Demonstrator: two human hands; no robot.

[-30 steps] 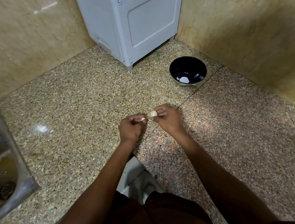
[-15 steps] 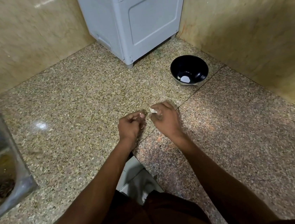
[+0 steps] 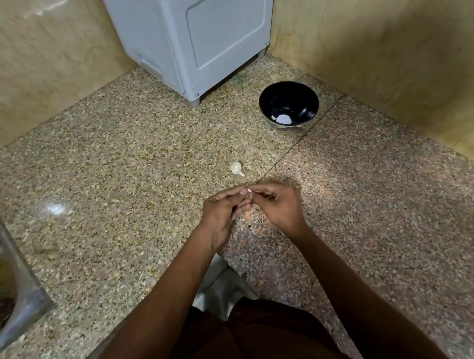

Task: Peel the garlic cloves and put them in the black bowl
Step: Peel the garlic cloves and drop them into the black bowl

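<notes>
The speckled granite counter occupied most of the view, bounded at the rear and on the right by beige marble walls. A grey appliance cabinet stood on short feet in the rear corner. A steel sink was set into the counter at the left edge, with its drain visible.

The black bowl stood on the counter, to the right of the cabinet's front foot and near the right wall. It held a pale piece at its bottom; whether this was a peeled clove could not be determined.

The left hand and the right hand met above the counter at the centre of the view, well short of the bowl. The fingertips of both hands were drawn together in a narrow pinch on a small pale item, of which only a sliver showed between the fingertips. It could not be determined whether this item was a clove or a piece of skin.

A garlic clove with a short tail lay loose on the counter, just beyond the joined fingertips and apart from them, between the hands and the bowl. Neither hand touched it.
</notes>
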